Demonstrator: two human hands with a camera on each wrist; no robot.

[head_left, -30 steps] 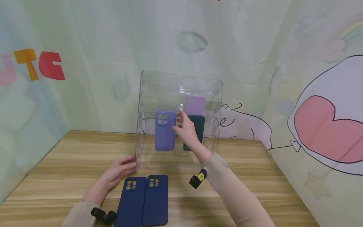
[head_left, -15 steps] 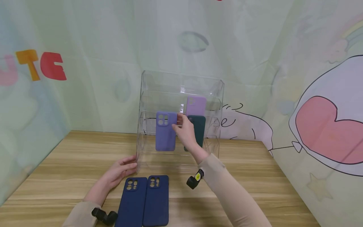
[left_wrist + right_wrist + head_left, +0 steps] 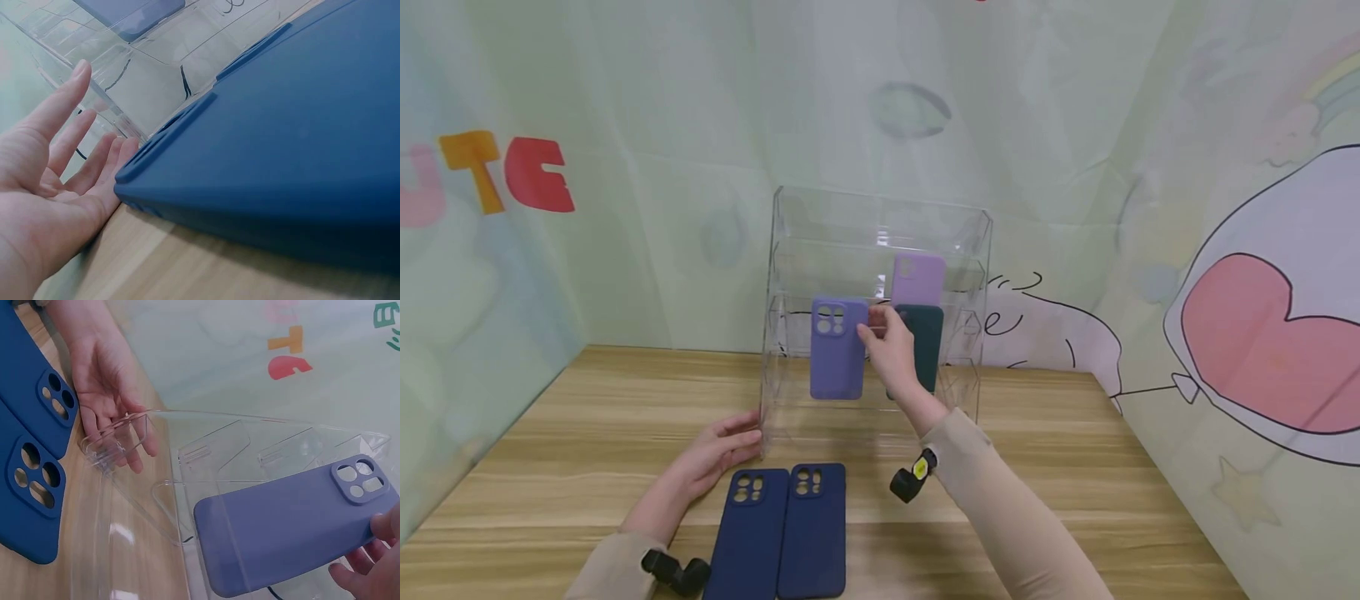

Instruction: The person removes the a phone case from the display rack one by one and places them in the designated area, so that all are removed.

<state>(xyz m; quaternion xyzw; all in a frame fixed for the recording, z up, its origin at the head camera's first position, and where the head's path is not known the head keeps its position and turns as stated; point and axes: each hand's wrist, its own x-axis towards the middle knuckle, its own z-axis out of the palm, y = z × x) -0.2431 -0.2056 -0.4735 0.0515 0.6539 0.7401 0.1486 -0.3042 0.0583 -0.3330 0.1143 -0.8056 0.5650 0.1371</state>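
Note:
A clear acrylic tiered rack (image 3: 777,237) stands upright on the wooden table. My right hand (image 3: 891,346) pinches the right edge of a purple phone case (image 3: 837,362), thumb in front and fingers behind. In the right wrist view this purple case (image 3: 281,528) stands in a rack tier, with part of its lower end behind clear plastic. My left hand (image 3: 718,454) rests its relaxed fingers against the rack's lower left corner. In the left wrist view the left hand (image 3: 62,181) has extended fingers and lies beside a navy phone case (image 3: 262,144).
Two navy phone cases, a left one (image 3: 748,537) and a right one (image 3: 812,533), lie side by side before the rack. A dark green case (image 3: 929,337) and a lilac case (image 3: 917,279) stand in its right side. A printed curtain (image 3: 662,167) hangs behind.
My right fingers have drawn in around the purple case's right edge, and its top has dipped very slightly. The left hand has stayed at the rack's corner.

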